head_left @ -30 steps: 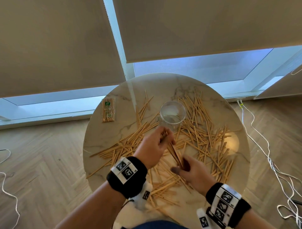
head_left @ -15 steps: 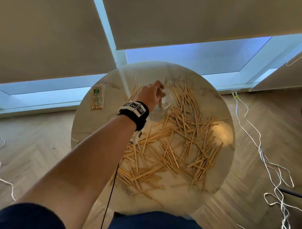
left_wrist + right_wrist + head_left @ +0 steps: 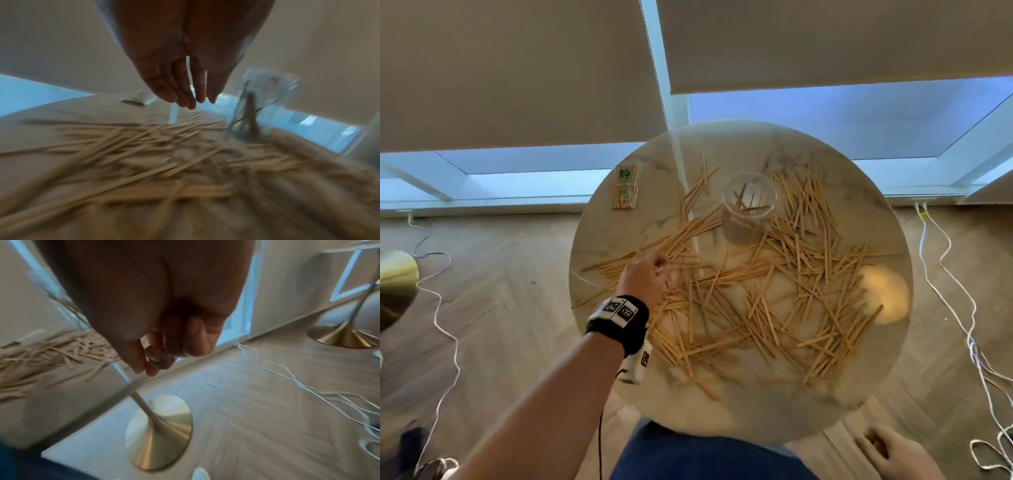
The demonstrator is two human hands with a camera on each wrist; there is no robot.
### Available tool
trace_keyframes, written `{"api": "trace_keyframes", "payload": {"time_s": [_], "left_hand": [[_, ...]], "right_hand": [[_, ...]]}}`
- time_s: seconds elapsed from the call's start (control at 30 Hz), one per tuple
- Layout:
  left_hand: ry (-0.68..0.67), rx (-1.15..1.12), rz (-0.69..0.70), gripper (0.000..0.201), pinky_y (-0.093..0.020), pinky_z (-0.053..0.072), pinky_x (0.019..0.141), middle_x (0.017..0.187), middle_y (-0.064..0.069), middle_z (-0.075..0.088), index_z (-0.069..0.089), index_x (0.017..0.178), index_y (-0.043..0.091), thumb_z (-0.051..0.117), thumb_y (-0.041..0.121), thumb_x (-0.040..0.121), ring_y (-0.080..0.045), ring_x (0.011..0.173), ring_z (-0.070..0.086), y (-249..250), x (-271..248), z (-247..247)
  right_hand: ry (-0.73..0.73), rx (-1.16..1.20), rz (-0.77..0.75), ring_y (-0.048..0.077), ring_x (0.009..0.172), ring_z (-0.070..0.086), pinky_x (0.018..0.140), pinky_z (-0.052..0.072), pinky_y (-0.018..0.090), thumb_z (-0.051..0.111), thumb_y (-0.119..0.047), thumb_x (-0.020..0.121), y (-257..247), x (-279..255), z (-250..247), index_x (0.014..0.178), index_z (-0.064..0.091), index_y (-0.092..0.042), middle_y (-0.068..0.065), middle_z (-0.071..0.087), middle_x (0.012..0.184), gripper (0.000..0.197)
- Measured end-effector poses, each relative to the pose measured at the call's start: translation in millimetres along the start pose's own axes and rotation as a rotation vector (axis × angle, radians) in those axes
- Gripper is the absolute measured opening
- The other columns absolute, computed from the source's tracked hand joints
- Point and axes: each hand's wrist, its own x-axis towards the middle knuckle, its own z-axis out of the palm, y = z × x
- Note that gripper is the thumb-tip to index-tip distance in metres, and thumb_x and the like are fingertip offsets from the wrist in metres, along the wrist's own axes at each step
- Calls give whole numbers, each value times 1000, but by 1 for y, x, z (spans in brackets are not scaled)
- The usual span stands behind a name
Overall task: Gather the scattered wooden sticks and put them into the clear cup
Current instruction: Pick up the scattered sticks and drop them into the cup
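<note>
Many wooden sticks (image 3: pixel 774 291) lie scattered over the round marble table (image 3: pixel 722 404). The clear cup (image 3: pixel 748 209) stands upright at the back middle with a few sticks leaning inside; in the left wrist view the cup (image 3: pixel 261 110) is blurred. My left hand (image 3: pixel 647 277) hovers over the sticks on the table's left side, well left of and nearer than the cup. Its fingers (image 3: pixel 185 97) hang straight and hold nothing. My right hand (image 3: pixel 893 455) hangs below the table's near right edge, with fingers (image 3: pixel 156 360) loosely curled and empty.
A wrapped packet of sticks (image 3: pixel 626 186) lies at the table's back left. White cables (image 3: pixel 945 291) trail over the wooden floor on the right. The table's gold pedestal base (image 3: pixel 160 431) stands under it, and another gold base (image 3: pixel 339 337) stands further right.
My left hand was at the cup with sticks half a second ago; it has drawn back to the left, empty, and sticks now stand in the cup. My right hand has left the table.
</note>
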Motion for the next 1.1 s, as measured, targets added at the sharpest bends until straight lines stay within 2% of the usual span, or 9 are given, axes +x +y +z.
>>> {"api": "trace_keyframes", "payload": {"time_s": [0.07, 0.17, 0.47, 0.57, 0.67, 0.77, 0.87, 0.97, 1.1], "left_hand": [[-82, 131, -131, 47, -43, 45, 101, 128, -11, 58, 59, 127, 16, 70, 42, 89, -33, 120, 53, -39, 10, 1], [-163, 247, -193, 79, -52, 42, 107, 149, -9, 35, 41, 144, 17, 72, 56, 82, -36, 136, 38, -82, 28, -4], [-179, 357, 53, 62, -49, 40, 106, 139, -15, 40, 40, 146, 15, 47, 54, 98, -37, 125, 43, -88, 59, 6], [-205, 369, 95, 60, -45, 44, 101, 137, -16, 44, 41, 144, 12, 50, 50, 98, -35, 121, 49, -65, 65, 10], [-237, 382, 119, 57, -40, 48, 96, 135, -15, 47, 44, 138, 8, 55, 47, 97, -33, 116, 55, -54, 69, 10], [-259, 377, 130, 49, -37, 49, 92, 134, -15, 49, 46, 131, 7, 57, 41, 98, -31, 113, 59, -50, 72, 6], [-317, 309, 126, 44, -37, 49, 93, 134, -17, 49, 45, 132, 7, 57, 34, 99, -32, 114, 60, -51, 72, 5], [-353, 207, 89, 32, -39, 52, 90, 122, -16, 58, 49, 122, 7, 58, 27, 98, -32, 107, 62, -48, 71, 6], [-392, 183, 9, 27, -36, 46, 88, 122, -17, 56, 51, 120, 4, 55, 20, 98, -33, 109, 59, -35, 74, 6]], "right_hand": [[33, -16, -146, 3, 61, 61, 62, 45, 16, 72, -38, 85, -43, -1, 1, 67, 60, -26, -15, 64, 63, 25], [58, -120, -265, 3, 63, 58, 60, 45, 21, 60, -49, 91, -100, -3, 1, 76, 57, -28, -8, 63, 64, 26], [-2, -248, -537, 6, 71, 55, 66, 43, 22, 46, -51, 97, -262, -6, 37, 97, 52, -35, -15, 56, 80, 17], [31, -255, -564, 12, 87, 60, 75, 48, 26, 51, -50, 96, -296, -2, 52, 115, 52, -32, -12, 55, 107, 26], [35, -318, -561, 19, 112, 55, 88, 48, 30, 61, -50, 89, -308, 8, 70, 141, 38, -27, -3, 42, 133, 61], [27, -445, -552, 27, 127, 45, 95, 50, 36, 54, -29, 95, -304, 21, 77, 147, 30, -26, 6, 31, 143, 57], [134, -428, -600, 30, 118, 50, 89, 52, 37, 45, -19, 98, -287, 38, 69, 137, 44, -24, 9, 38, 136, 40], [228, -409, -589, 28, 110, 55, 78, 54, 36, 53, -29, 97, -273, 44, 53, 127, 54, -22, 6, 45, 130, 30], [219, -517, -666, 29, 88, 69, 64, 59, 34, 89, -46, 60, -262, 47, 50, 114, 69, -14, 10, 63, 114, 66]]}}
